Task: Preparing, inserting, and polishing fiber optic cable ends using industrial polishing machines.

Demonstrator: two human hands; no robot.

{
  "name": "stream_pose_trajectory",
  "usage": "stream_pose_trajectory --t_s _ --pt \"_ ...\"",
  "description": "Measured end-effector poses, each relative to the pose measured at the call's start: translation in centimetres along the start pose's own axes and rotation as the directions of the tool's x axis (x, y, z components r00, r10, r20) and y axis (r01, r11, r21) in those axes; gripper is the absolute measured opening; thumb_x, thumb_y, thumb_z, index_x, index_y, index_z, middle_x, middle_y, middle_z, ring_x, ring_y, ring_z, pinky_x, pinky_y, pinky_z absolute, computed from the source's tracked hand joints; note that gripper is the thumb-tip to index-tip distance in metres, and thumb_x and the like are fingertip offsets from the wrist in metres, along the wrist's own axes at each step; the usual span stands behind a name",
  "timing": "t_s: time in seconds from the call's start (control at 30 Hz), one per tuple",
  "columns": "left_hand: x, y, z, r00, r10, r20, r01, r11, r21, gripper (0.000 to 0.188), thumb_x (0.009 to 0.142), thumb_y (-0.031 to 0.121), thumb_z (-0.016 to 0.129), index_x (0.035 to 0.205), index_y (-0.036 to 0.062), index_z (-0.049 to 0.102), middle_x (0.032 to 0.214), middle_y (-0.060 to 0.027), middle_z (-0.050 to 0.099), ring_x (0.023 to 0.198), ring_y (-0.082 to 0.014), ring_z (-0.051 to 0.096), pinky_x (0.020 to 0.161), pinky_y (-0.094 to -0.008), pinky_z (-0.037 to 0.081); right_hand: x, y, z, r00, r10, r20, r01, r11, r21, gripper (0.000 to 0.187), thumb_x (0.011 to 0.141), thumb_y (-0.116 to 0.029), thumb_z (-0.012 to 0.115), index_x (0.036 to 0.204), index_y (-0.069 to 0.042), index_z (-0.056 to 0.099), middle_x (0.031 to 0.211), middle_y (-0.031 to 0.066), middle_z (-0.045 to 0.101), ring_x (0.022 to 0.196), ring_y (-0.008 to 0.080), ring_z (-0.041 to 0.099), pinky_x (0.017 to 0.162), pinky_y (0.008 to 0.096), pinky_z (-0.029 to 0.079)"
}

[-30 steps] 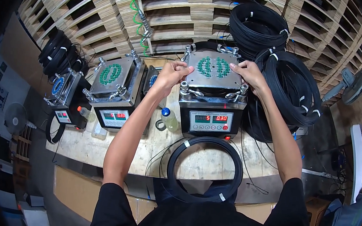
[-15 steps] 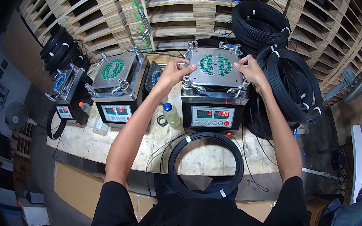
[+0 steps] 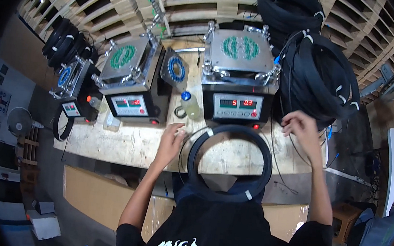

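My left hand [image 3: 171,142], loosely curled with nothing in it, hangs over the bench's front part, left of a black cable coil [image 3: 193,163]. My right hand [image 3: 303,132] is raised on the right, fingers apart and holding nothing; a thin black cable runs beneath it. Between and beyond my hands stands a polishing machine [image 3: 210,106] with red digits on its panel. On its top lies a square metal plate [image 3: 215,60] with a ring of green connectors, fastened by corner clamps. The coil lies over the bench's front edge, close to my body.
Another polishing machine [image 3: 156,102] and a smaller one [image 3: 79,94] stand at left. A tilted plate with blue connectors [image 3: 177,69] leans between machines. A blue-capped bottle [image 3: 190,107] stands beside a black ring [image 3: 180,112]. Large cable coils [image 3: 290,84] are piled at right.
Both hands have left the metal plate and come back toward me, the left down-left, the right down-right. The view has shifted, and the middle-left machine's display reads differently.
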State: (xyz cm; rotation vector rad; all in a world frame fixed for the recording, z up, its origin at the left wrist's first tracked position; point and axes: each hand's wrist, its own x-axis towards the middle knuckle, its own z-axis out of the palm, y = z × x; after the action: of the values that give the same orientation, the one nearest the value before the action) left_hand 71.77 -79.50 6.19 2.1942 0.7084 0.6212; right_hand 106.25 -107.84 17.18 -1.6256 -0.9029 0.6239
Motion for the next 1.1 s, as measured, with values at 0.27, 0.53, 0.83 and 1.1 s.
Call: stream_pose_trajectory --t_s 0.27,0.53,0.83,1.1 --pt "-0.1 2.7 5.5 0.954 -0.220 0.205 0.132 0.919 0.373 0.082 0.080 0.035 0.077 0.146 -0.0029 0.046 0.131 -0.0279 0.054 0.120 -0.0468 0.052 0.102 -0.0527 0.045 -3.6 10.9 10.4 0.995 -0.072 -0.062 0.023 0.817 -0.576 0.058 0.088 -0.016 0.073 0.137 0.005 0.053 0.125 0.0299 0.062 0.119 0.0456 0.059 0.105 0.0462 0.046" --pt "-1.2 2.6 6.9 0.903 -0.387 0.184 0.312 0.888 0.338 0.044 0.082 0.023 0.074 0.118 -0.0016 0.064 0.108 -0.0314 0.063 0.097 -0.0514 0.065 0.085 -0.0559 0.053 -3.0 12.2 10.2 0.949 0.245 -0.198 -0.314 0.781 -0.540 0.051 0.079 -0.012 0.075 0.126 0.004 0.061 0.107 0.0300 0.070 0.104 0.0451 0.068 0.090 0.0497 0.054" --pt "-4.6 4.3 4.0 0.906 -0.350 0.236 0.397 0.897 -0.193 0.040 0.085 0.018 0.073 0.121 0.0012 0.065 0.076 -0.0136 0.070 0.057 -0.0164 0.066 0.053 -0.0322 0.051 -6.6 9.8 8.2 0.915 0.389 0.109 -0.382 0.921 -0.082 0.034 0.092 -0.012 0.068 0.122 0.000 0.058 0.068 0.0029 0.057 0.053 0.0121 0.061 0.048 0.0290 0.050" --pt "-6.6 7.1 -1.3 0.920 -0.391 -0.035 0.347 0.851 -0.394 0.037 0.088 0.008 0.068 0.124 -0.0011 0.062 0.070 -0.0002 0.055 0.053 -0.0096 0.048 0.049 -0.0284 0.037 -6.1 1.5 11.5 0.993 0.114 0.025 -0.115 0.993 0.019 0.036 0.094 -0.017 0.070 0.126 -0.003 0.063 0.071 -0.0022 0.054 0.050 0.0064 0.047 0.046 0.0258 0.037"
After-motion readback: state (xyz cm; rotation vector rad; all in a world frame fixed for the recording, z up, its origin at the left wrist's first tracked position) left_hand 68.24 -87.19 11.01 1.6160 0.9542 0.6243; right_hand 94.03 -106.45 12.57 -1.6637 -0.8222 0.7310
